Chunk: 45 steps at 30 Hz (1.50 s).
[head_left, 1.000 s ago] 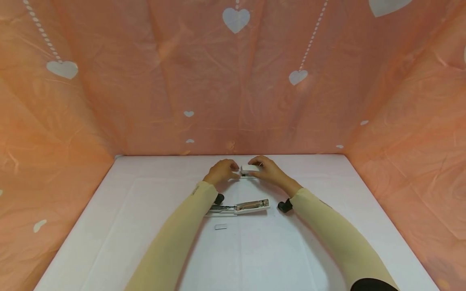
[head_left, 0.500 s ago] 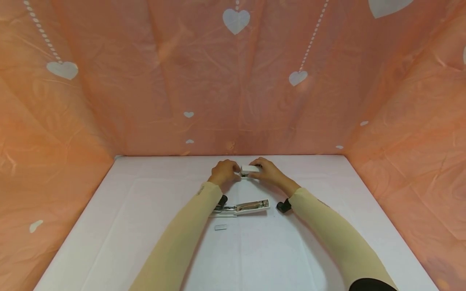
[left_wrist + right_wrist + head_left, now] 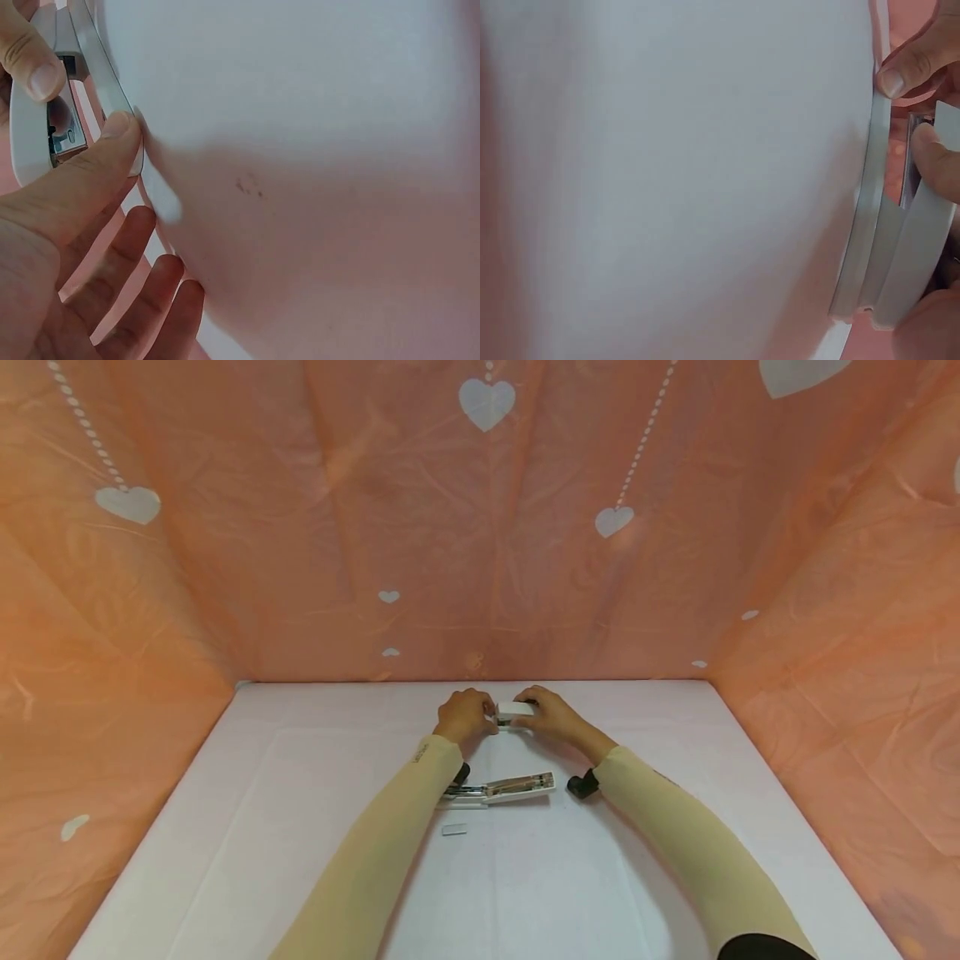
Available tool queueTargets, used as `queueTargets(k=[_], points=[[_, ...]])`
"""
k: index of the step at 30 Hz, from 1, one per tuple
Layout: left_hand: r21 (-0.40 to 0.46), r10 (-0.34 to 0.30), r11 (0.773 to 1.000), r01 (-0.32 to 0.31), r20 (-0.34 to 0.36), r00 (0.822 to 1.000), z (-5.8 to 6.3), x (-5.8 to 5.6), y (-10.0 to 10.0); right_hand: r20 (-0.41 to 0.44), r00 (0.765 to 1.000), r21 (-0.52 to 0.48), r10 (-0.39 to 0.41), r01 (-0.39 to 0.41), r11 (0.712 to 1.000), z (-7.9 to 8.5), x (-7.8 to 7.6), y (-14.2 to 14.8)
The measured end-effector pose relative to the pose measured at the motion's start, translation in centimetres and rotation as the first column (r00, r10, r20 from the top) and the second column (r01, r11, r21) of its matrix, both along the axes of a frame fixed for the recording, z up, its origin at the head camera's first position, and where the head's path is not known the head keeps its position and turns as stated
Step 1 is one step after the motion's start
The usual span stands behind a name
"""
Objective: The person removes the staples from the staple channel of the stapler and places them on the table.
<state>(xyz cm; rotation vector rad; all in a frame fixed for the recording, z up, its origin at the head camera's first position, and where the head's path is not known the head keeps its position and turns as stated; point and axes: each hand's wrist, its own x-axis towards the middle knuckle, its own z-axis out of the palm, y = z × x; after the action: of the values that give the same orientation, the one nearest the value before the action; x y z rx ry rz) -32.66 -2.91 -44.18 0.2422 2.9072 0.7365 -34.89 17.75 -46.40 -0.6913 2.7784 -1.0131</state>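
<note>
A white stapler (image 3: 514,709) is between both hands at the far middle of the table. My right hand (image 3: 558,714) grips its upper arm (image 3: 919,255), with the thumb along its side. My left hand (image 3: 463,713) pinches the end of the stapler's base (image 3: 105,75), thumb on top, the other fingers spread below at the tabletop. The upper arm stands apart from the base, and a metal part shows in the gap in both wrist views. Closer to me lies a second stapler (image 3: 517,786), folded wide open; its left end is hidden behind my left sleeve.
A small strip of staples (image 3: 453,830) lies in front of the open stapler. White cloth covers the table (image 3: 570,877). An orange sheet with hearts (image 3: 480,527) hangs along the back and both sides. Dark wrist mounts (image 3: 583,785) hang under the sleeves.
My left hand has moved slightly right, closing in on the stapler's end, and its forearm covers a little more of the open stapler. The right hand has hardly moved.
</note>
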Motion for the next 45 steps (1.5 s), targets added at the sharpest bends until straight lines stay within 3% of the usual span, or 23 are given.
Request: queueTargets(k=[11, 20, 28, 45], points=[[-0.060, -0.001, 0.998, 0.001, 0.003, 1.000, 0.14, 0.03, 0.49, 0.025, 0.999, -0.040, -0.025, 0.026, 0.999, -0.05, 0.26, 0.22], [-0.058, -0.002, 0.998, 0.002, 0.006, 1.000, 0.31, -0.08, 0.33, 0.033, 0.999, -0.048, -0.031, 0.033, 0.998, -0.16, -0.07, 0.26], [-0.080, 0.002, 0.997, -0.002, 0.011, 1.000, 0.08, -0.39, 0.46, -0.011, 1.000, -0.049, -0.020, 0.020, 0.999, -0.33, -0.10, 0.27], [-0.089, 0.017, 0.996, -0.015, 0.019, 1.000, 0.06, -0.44, 0.70, 0.012, 1.000, -0.086, -0.028, 0.029, 0.996, -0.53, -0.07, 0.36]])
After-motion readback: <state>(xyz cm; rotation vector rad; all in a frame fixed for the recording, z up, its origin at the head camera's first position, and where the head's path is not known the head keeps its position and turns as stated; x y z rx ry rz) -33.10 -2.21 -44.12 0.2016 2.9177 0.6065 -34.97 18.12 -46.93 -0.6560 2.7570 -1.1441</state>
